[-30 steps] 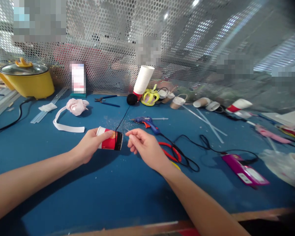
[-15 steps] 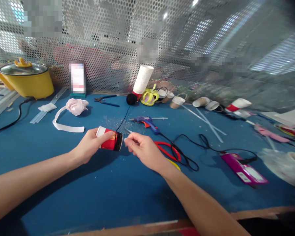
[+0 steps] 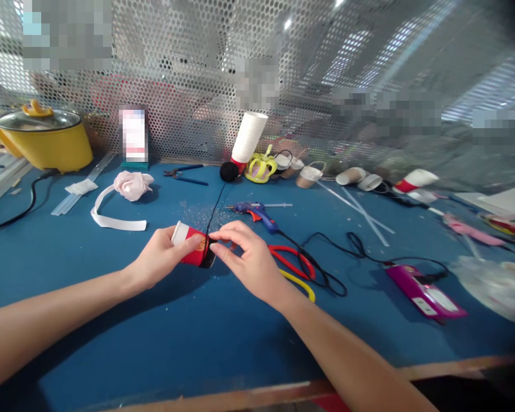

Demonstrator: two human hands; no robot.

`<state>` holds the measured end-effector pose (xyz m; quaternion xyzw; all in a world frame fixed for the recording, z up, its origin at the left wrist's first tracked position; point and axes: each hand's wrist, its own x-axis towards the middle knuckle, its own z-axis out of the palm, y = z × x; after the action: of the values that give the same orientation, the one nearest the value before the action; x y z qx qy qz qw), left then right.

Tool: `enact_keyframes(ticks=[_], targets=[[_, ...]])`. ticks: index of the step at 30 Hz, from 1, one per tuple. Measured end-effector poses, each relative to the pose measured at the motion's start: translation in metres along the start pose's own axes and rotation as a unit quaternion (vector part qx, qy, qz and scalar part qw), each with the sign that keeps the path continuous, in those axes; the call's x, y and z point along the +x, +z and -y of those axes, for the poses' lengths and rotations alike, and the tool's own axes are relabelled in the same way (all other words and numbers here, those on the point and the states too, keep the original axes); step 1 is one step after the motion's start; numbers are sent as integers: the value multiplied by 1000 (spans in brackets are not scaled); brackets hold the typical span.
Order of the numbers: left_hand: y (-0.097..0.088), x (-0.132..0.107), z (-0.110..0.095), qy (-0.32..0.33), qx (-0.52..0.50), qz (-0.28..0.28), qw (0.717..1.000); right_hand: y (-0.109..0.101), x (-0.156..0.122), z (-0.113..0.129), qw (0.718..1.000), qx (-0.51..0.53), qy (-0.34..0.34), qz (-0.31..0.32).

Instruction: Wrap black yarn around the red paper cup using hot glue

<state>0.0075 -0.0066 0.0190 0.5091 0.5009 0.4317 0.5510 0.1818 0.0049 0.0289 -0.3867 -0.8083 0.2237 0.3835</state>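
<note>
My left hand (image 3: pixel 157 257) is wrapped round a red and white paper cup (image 3: pixel 181 234), which lies tilted on its side above the table. Black yarn (image 3: pixel 215 213) is wound about the cup's right end and runs back to a black yarn ball (image 3: pixel 229 171). At that wound end is my right hand (image 3: pixel 244 252), thumb and index finger close together on the yarn. The fingertips partly cover the black band. Behind the right hand lies a blue glue gun (image 3: pixel 257 212) with a clear glue stick in it.
Red-and-yellow-handled tool grips (image 3: pixel 294 260) and a black cable lie beside my right wrist. A purple box (image 3: pixel 427 292) is farther right. Pliers (image 3: pixel 186 174), a pale fabric rose (image 3: pixel 133 185), a yellow pot (image 3: pixel 47 140) and stacked cups (image 3: pixel 249 137) stand toward the mesh panel.
My right hand has moved left onto the cup's wound end; the thin pale item seen at its fingers no longer shows. The cup has shifted slightly right and tipped.
</note>
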Motion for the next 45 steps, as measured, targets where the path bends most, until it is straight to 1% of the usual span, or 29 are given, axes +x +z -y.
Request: enact_keyframes(ticks=[2, 4, 7, 10, 13, 14, 16, 17, 19, 23, 26, 29, 33, 35, 38, 40, 43, 45], targets=[[0, 0, 1, 17, 23, 5, 1000, 3, -2, 1, 999, -16, -26, -12], [0, -1, 1, 30, 51, 9, 998, 5, -4, 1, 999, -29, -36, -15], [1, -2, 1, 45, 83, 15, 995, 6, -3, 2, 999, -43, -27, 0], [1, -4, 2, 50, 91, 18, 994, 4, -1, 3, 999, -43, -7, 12], [1, -3, 0, 16, 49, 0, 999, -2, 0, 4, 999, -24, 17, -20], [1, -1, -1, -7, 21, -10, 1000, -3, 1, 4, 999, -17, 26, -29], [0, 3, -2, -55, -48, -28, 997, -6, 0, 5, 998, -1, 48, -29], [-1, 4, -3, -74, -80, -34, 993, -7, 0, 5, 998, 8, 62, -19], [-2, 7, -4, -92, -124, -40, 987, -6, -1, 6, 995, 30, 98, 13], [-2, 7, -4, -96, -149, -46, 983, -1, -3, 6, 983, 68, 156, 76], [1, 5, -4, -100, -151, -43, 983, 4, -3, 7, 980, 59, 157, 104], [3, 2, -5, -90, -147, -31, 985, 7, -3, 9, 984, 38, 136, 107], [3, 1, -6, -73, -142, -26, 987, 4, -1, 8, 976, 80, 161, 126], [3, 1, -7, -74, -138, -30, 987, 0, 1, 5, 972, 100, 179, 118], [2, 2, -7, -75, -137, -35, 987, -6, 4, -1, 972, 113, 201, 54], [2, 2, -7, -79, -136, -33, 987, -6, 5, -3, 977, 106, 184, 24], [3, 2, -6, -81, -130, -34, 988, -1, 2, -2, 993, 69, 98, 11], [4, 1, -4, -72, -116, -36, 990, 6, -2, 0, 998, 34, 48, -4]])
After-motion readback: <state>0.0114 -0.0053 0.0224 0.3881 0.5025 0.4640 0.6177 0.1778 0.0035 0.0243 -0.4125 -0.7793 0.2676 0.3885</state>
